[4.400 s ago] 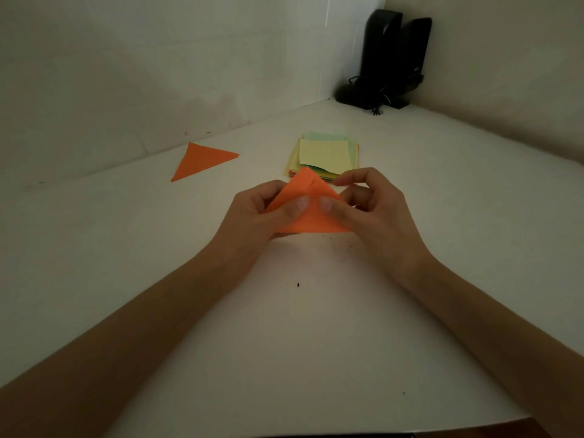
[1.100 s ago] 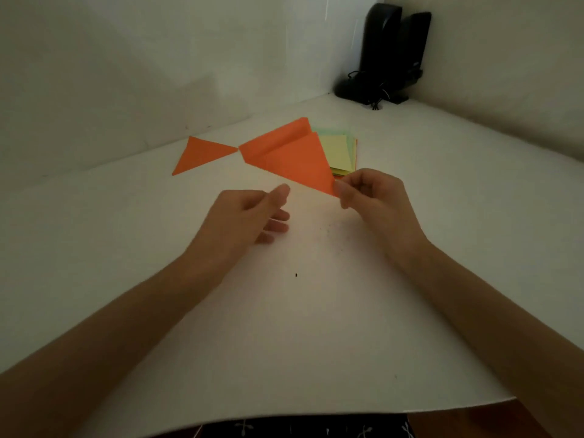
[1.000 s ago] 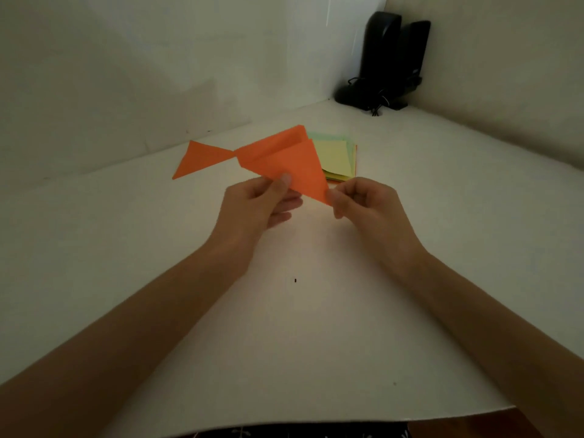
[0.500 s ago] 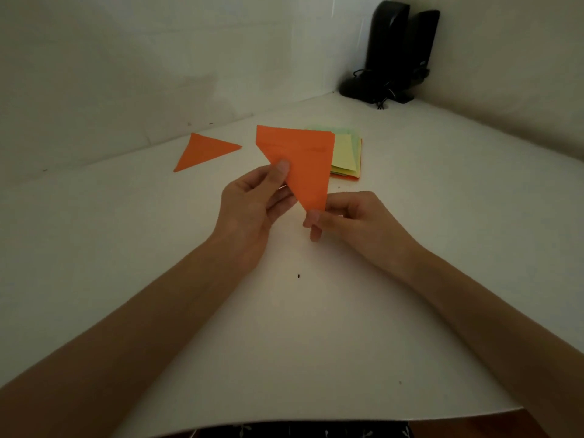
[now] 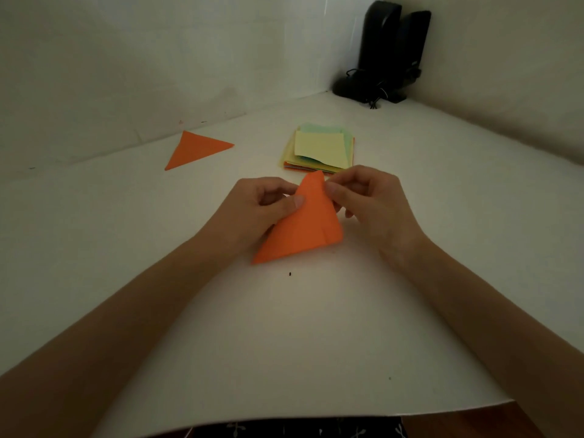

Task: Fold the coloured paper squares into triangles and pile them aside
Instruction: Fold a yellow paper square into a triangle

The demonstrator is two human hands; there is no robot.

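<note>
On the dim white tabletop [image 5: 284,343] I see the left hand [image 5: 252,210] and right hand [image 5: 369,200] both pinching the folded orange paper [image 5: 303,229] near its twelve-o'clock tip, while the finished triangle [image 5: 196,150] lies off at ten o'clock, so the left hand is nearer.

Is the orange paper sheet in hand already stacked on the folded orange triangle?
No, the left hand and right hand hold the orange paper sheet, apart from the folded orange paper triangle by the wall.

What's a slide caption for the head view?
Left hand and right hand pinch a folded orange paper at the table; one orange triangle lies aside, paper stack behind.
</note>
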